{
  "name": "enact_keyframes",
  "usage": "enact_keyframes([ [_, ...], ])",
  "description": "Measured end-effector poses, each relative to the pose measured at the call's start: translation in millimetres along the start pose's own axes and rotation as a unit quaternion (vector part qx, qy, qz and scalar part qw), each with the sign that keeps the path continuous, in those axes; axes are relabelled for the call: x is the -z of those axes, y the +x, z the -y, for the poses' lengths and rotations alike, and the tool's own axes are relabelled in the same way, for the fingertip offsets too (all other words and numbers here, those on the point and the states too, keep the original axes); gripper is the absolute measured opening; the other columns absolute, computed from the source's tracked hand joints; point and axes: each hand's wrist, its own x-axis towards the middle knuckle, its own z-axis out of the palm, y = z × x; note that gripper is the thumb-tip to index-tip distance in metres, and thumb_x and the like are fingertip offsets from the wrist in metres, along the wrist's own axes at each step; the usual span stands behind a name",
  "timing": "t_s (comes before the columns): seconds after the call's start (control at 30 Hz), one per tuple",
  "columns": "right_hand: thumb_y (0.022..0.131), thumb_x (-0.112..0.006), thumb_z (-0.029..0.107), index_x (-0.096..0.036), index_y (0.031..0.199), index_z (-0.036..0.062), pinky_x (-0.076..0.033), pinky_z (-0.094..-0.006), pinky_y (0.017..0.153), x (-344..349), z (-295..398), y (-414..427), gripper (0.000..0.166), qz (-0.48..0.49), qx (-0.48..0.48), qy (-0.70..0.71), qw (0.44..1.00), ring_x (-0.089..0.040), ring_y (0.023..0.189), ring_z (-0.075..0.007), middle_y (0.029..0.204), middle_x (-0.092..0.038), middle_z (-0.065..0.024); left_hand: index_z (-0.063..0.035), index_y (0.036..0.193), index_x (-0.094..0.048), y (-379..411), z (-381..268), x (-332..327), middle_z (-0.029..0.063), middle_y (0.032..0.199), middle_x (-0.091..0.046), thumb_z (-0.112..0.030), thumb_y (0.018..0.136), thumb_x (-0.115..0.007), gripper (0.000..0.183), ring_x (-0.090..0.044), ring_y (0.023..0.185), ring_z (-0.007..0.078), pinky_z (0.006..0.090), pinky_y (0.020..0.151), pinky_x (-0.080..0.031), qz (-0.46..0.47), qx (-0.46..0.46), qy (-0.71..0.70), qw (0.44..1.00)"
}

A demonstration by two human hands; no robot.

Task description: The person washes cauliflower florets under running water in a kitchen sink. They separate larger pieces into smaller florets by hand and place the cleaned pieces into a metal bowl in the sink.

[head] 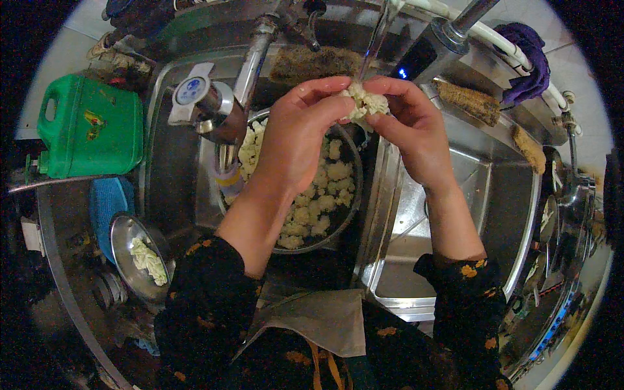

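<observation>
My left hand and my right hand together hold a cauliflower floret between thumbs and fingers, under a stream of water. Below my hands, in the left sink basin, stands a large round pot with many cauliflower florets. My left forearm hides part of the pot. To the lower left, a metal bowl holds pale green-white cut pieces, which look like cauliflower stems.
A faucet-mounted water filter hangs over the pot's left side. A green plastic jerrycan and a blue basket stand left. The right sink basin adjoins the left one. Brown scrubbing pads and a purple cloth are behind.
</observation>
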Motion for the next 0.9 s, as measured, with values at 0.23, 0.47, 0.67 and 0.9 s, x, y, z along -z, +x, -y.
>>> enact_keyframes([
  [0.23, 0.070, -0.057, -0.003, -0.050, 0.098, 0.0025, -0.042, -0.0233, 0.078, 2.7, -4.2, 0.1, 0.030, 0.002, 0.027, -0.003, 1.000, -0.051, 0.090, -0.0115, 0.098, -0.054, -0.0039, 0.0036, 0.098, -0.052, -1.5, 2.2, -2.6, 0.0088, 0.095, -0.055, 0.004, 0.068, -0.053, 0.030, -0.052, 0.085, 0.0138, 0.0246, 0.079, -0.040, 0.001, -0.021, -0.008, 1.000],
  [0.47, 0.069, -0.056, -0.005, -0.050, 0.097, 0.0029, -0.041, -0.0238, 0.079, 5.3, -2.8, 1.9, 0.030, 0.000, 0.025, -0.002, 1.000, -0.050, 0.092, -0.0124, 0.097, -0.053, -0.0035, 0.0038, 0.101, -0.051, 0.1, 2.8, -4.8, 0.0102, 0.104, -0.053, 0.006, 0.068, -0.049, 0.033, -0.050, 0.091, 0.0149, 0.0254, 0.082, -0.039, 0.019, -0.057, 0.032, 0.998],
  [0.67, 0.065, -0.052, -0.009, -0.050, 0.094, 0.0037, -0.039, -0.0254, 0.082, 4.1, -8.2, 4.4, 0.032, 0.031, 0.079, 0.048, 0.995, -0.047, 0.098, -0.0156, 0.103, -0.048, -0.0056, 0.0019, 0.102, -0.050, -1.7, 0.9, -6.7, 0.0124, 0.113, -0.048, 0.009, 0.066, -0.046, 0.037, -0.046, 0.101, 0.0181, 0.0285, 0.088, -0.035, 0.035, -0.097, 0.103, 0.989],
  [0.9, 0.063, -0.052, -0.011, -0.050, 0.093, 0.0043, -0.036, -0.0257, 0.085, 5.9, -8.7, 6.1, 0.033, 0.035, 0.089, 0.060, 0.994, -0.045, 0.100, -0.0165, 0.106, -0.046, -0.0069, 0.0005, 0.100, -0.051, 2.4, 3.7, -3.3, 0.0075, 0.114, -0.047, 0.012, 0.066, -0.045, 0.037, -0.049, 0.094, 0.0121, 0.0223, 0.078, -0.040, 0.059, -0.123, 0.122, 0.983],
])
